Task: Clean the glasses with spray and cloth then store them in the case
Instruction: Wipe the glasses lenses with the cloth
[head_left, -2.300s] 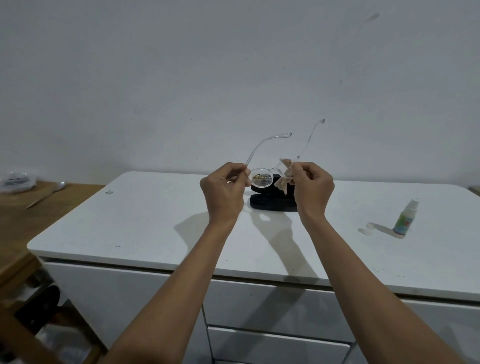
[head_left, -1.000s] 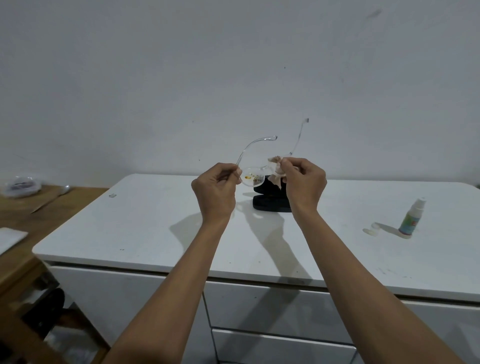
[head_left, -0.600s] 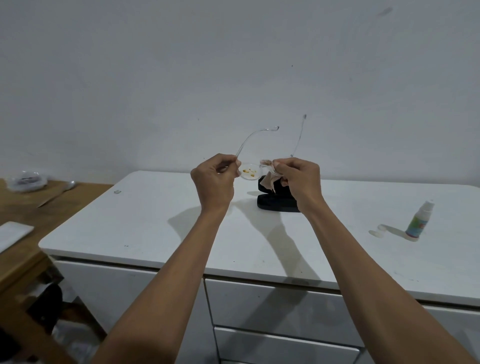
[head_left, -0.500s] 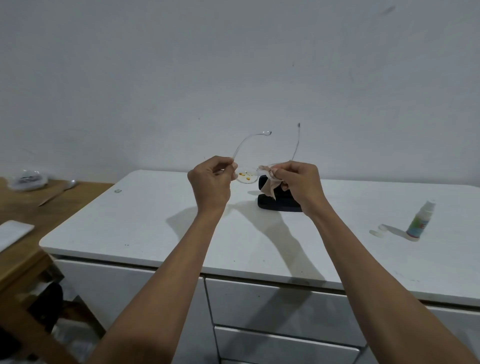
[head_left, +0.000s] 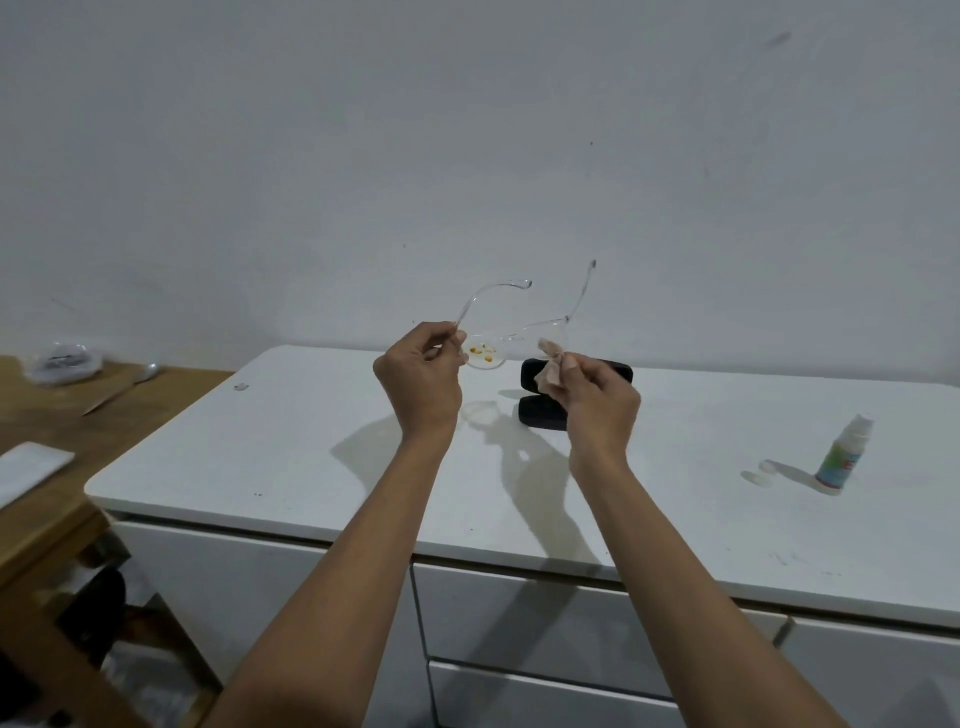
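Now, left hand (head_left: 418, 376): pinching the glasses (head_left: 488, 353) by one clear temple, held up above the counter (head_left: 311, 447).
Right hand (head_left: 597, 402): clenched on the cloth (head_left: 549, 368), just right of the glasses, not touching the lens.
Lens: yellowish specks showing beside the left fingers.
Case (head_left: 540, 410): black, open, on the counter behind the right hand.
Spray (head_left: 842, 453): upright, well right of the right hand.

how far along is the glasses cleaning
Midway. The spray stands uncapped on the counter, so spraying looks done. The left hand holds the glasses, one lens yellow-spotted; the right hand holds the cloth off them. Wiping and casing remain; the case lies open.
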